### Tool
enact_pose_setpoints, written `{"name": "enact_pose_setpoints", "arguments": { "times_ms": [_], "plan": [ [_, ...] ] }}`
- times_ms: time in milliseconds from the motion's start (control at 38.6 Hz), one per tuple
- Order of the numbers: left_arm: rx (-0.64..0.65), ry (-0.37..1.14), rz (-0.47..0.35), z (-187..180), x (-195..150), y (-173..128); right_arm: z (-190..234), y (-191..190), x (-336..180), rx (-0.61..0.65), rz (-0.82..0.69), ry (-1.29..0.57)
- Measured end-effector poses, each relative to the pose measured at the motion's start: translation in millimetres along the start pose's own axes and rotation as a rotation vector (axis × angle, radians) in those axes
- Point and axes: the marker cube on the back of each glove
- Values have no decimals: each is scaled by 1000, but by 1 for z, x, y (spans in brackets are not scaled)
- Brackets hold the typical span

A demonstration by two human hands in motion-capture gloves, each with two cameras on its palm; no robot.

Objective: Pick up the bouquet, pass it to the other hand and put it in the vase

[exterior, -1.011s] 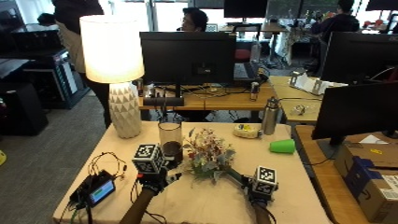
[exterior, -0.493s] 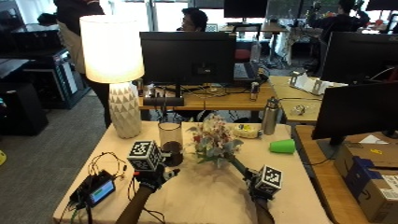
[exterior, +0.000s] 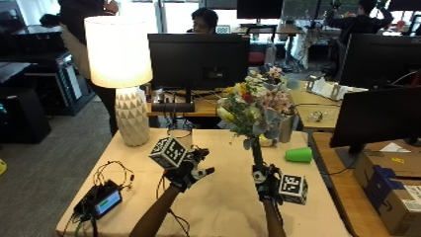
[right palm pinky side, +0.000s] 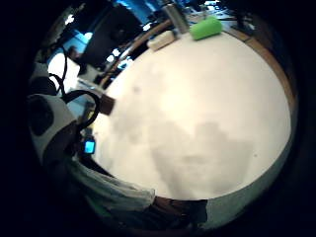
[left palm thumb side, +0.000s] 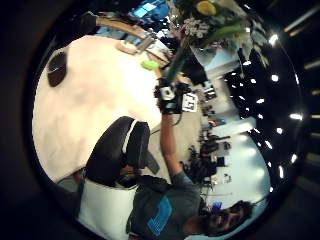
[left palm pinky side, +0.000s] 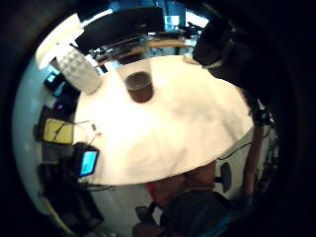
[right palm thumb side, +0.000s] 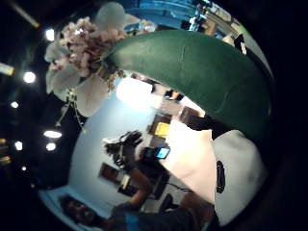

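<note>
With my right hand (exterior: 266,178) gripping the bouquet (exterior: 257,107) upright, I should swing its stem left into my left hand (exterior: 187,170), whose fingers are spread, before releasing.

bouquet (exterior: 256,106) upright right of lamp (exterior: 121,74) (vase (left palm pinky side: 139,87) before lamp).

Right hand (exterior: 264,178) grips bouquet (exterior: 256,106) upright; left hand (exterior: 187,169) empty.

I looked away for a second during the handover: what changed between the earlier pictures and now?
The bouquet of mixed flowers went from low between both hands to upright above the table, its stems in the right hand's grip. The left hand has let go, fingers spread. The clear glass vase, white table lamp and green cup stayed put.
</note>
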Motion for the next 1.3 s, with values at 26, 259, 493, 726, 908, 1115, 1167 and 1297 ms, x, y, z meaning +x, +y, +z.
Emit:
{"name": "enact_pose_setpoints", "arguments": {
  "times_ms": [26,259,493,726,908,1115,1167,1297],
  "plan": [
    [-7,54,14,2,4,-5,3,1,-5,-9,-16,-34],
    [-122,689,105,19,53,-55,35,21,-56,-121,-145,-358],
    [-211,1015,137,34,75,-92,64,28,-76,-183,-171,-442],
    [-213,1081,83,14,102,-92,86,23,-74,-199,-397,-323],
    [-266,1107,39,35,78,-107,99,36,-81,-261,-223,-273],
    [-142,1014,19,24,75,-118,120,36,-91,-336,-362,-346],
    [-109,1006,32,15,76,-119,121,38,-90,-372,-399,-327],
    [-36,1011,102,-15,70,-125,118,48,-56,-473,-276,-70]
  ]
}}
